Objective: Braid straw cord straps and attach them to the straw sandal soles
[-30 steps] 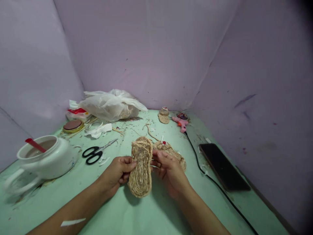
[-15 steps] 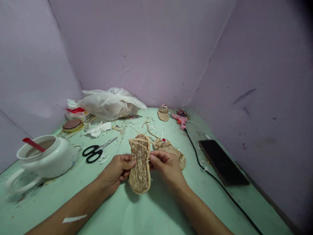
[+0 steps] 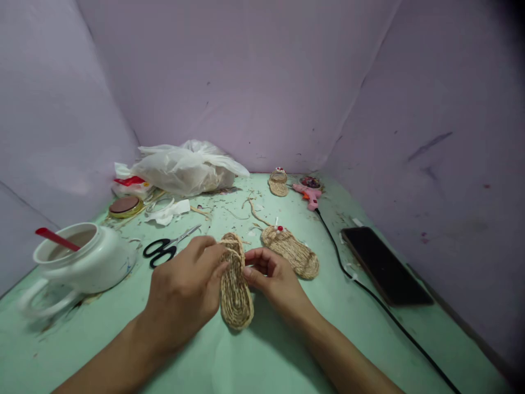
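Note:
A small woven straw sandal point(image 3: 235, 290) is held between both hands just above the green table point(image 3: 254, 361). My left hand point(image 3: 184, 293) covers its left side, with the fingertips on the strap at the toe end. My right hand point(image 3: 270, 279) pinches its right edge with thumb and fingers. A second straw sandal point(image 3: 292, 251), with a red and white bead on its strap, lies flat on the table just to the right, beyond my right hand.
Black-handled scissors point(image 3: 164, 249) lie at the left, next to a white pot point(image 3: 82, 262) with a red stick in it. A plastic bag point(image 3: 184, 167), a tape roll point(image 3: 124, 206), a third small sandal point(image 3: 279, 183) and a pink glue gun point(image 3: 308, 194) stand at the back. Its black cord point(image 3: 369, 295) runs past a dark phone point(image 3: 385, 265).
My left hand has moved up over the sandal's left side to the strap. The sandal has turned edge-on and sunk towards the table. The view has shifted slightly.

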Motion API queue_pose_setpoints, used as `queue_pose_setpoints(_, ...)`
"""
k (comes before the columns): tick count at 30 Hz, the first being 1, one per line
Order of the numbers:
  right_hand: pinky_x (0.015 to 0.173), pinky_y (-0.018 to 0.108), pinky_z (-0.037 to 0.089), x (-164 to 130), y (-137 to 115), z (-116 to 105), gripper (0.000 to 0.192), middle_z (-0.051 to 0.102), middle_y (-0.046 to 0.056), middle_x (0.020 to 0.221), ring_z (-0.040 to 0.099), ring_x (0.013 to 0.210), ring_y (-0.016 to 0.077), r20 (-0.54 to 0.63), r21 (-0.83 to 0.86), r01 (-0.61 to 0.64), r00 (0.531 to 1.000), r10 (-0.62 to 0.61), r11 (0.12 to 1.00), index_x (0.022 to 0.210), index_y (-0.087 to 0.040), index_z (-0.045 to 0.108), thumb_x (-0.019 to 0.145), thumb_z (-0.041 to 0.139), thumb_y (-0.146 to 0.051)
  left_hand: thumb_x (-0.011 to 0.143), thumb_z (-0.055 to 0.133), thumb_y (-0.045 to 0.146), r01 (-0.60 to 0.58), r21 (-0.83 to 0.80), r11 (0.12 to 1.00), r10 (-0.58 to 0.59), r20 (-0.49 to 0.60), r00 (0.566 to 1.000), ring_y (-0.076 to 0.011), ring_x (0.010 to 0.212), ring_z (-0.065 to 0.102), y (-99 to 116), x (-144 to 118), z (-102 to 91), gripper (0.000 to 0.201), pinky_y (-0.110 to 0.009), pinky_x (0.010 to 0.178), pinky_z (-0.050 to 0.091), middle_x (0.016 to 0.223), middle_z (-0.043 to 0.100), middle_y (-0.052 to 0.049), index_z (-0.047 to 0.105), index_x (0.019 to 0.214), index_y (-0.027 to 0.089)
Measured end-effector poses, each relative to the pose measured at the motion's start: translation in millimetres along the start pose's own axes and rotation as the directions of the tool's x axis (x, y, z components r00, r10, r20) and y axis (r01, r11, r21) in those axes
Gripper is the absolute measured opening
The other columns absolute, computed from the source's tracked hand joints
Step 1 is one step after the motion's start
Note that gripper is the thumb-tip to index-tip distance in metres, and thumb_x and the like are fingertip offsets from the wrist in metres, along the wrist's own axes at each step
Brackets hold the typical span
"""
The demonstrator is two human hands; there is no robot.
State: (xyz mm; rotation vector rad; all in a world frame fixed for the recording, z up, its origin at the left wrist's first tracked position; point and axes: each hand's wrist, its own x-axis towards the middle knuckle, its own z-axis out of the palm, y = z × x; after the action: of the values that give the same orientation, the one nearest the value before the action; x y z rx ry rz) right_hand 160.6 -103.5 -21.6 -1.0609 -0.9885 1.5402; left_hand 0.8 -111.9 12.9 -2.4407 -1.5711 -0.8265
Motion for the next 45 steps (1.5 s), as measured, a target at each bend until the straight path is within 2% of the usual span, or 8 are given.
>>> queue_pose_setpoints(4,0.059,0.026,0.046,-2,1,5,0.017,0.063,-0.001,0.064,0.056,0.056,0.0107,0.028,0.048,-0.016,0.999,0.015,0.999,0.072,-0.015,0.062,0.059,0.071,-0.018,0.080,0.044,0.015,-0.245,0.138,0.960,0.255,-0.053,0.966,-0.0176,0.078,0.062,-7,2,0.4,0.026,-0.024,0.061,0.041,0.103,0.064,-0.008,0.064,0.097,0.020)
queue_pose_setpoints(19,0.053,0.025,0.041,6,14,20,0.008,0.061,0.000,0.058,0.051,0.053,0.0117,-0.070,-0.084,0.069,0.995,-0.075,0.994,0.067,-0.016,0.068,0.066,0.064,-0.023,0.080,0.042,0.016,-0.257,0.002,0.966,0.255,0.119,0.960,-0.0159,0.062,0.059,-15,4,7.3,0.024,-0.025,0.054,0.043,0.071,0.063,-0.006,0.066,0.078,0.015)
queue_pose_setpoints(25,0.044,0.020,0.034,9,13,14,0.010,0.055,-0.003,0.048,0.044,0.043,0.0077,-0.114,0.026,0.017,0.993,-0.014,1.000,0.056,-0.014,0.061,0.060,0.067,-0.020,0.078,0.048,0.011,-0.318,-0.043,0.947,0.312,-0.108,0.944,-0.0189,0.074,0.060,6,-12,8.2,0.018,-0.026,0.066,0.043,0.081,0.065,-0.012,0.065,0.079,0.013)
queue_pose_setpoints(27,0.042,0.019,0.031,10,13,9,0.013,0.054,-0.004,0.046,0.042,0.041,0.0067,-0.121,0.124,-0.039,0.991,0.054,0.991,0.055,-0.013,0.060,0.057,0.070,-0.022,0.079,0.049,0.019,-0.220,-0.099,0.971,0.222,0.010,0.975,-0.0171,0.057,0.056,16,-19,11.3,0.020,-0.027,0.055,0.038,0.063,0.062,-0.008,0.063,0.065,0.016)
queue_pose_setpoints(30,0.041,0.019,0.031,12,14,0,0.018,0.053,-0.004,0.046,0.042,0.040,0.0069,-0.105,0.199,-0.088,0.988,0.111,0.976,0.059,-0.015,0.059,0.057,0.071,-0.027,0.078,0.050,0.039,0.193,-0.074,0.978,-0.171,0.238,0.956,-0.0159,0.040,0.045,21,-20,16.7,0.038,-0.027,0.046,0.024,0.044,0.050,-0.005,0.056,0.047,0.017)
queue_pose_setpoints(35,0.045,0.021,0.037,17,14,-12,0.017,0.052,-0.004,0.049,0.044,0.042,0.0091,-0.038,0.290,-0.116,0.990,0.133,0.950,0.060,-0.016,0.058,0.057,0.071,-0.028,0.071,0.055,0.045,0.579,-0.325,0.748,-0.417,0.450,0.790,-0.0117,0.039,0.034,2,-4,24.4,0.041,-0.024,0.046,0.019,0.038,0.039,0.002,0.047,0.041,0.018)
queue_pose_setpoints(41,0.043,0.020,0.035,14,12,-10,0.019,0.050,-0.004,0.048,0.042,0.041,0.0074,-0.014,0.282,-0.103,0.994,0.112,0.954,0.058,-0.015,0.059,0.057,0.074,-0.027,0.068,0.060,0.021,0.811,-0.583,0.039,-0.411,0.731,0.545,-0.0054,0.032,0.028,-2,6,35.8,0.011,-0.020,0.038,0.019,0.036,0.042,0.008,0.052,0.062,0.015)
queue_pose_setpoints(45,0.045,0.018,0.038,13,13,-12,0.021,0.056,-0.003,0.053,0.047,0.045,0.0072,-0.070,0.220,-0.033,0.996,0.050,0.975,0.064,-0.015,0.064,0.055,0.078,-0.029,0.069,0.057,0.017,0.830,-0.557,-0.039,-0.412,0.766,0.494,-0.0033,0.026,0.022,1,6,34.1,0.017,-0.018,0.033,0.013,0.029,0.035,0.010,0.045,0.056,0.017)
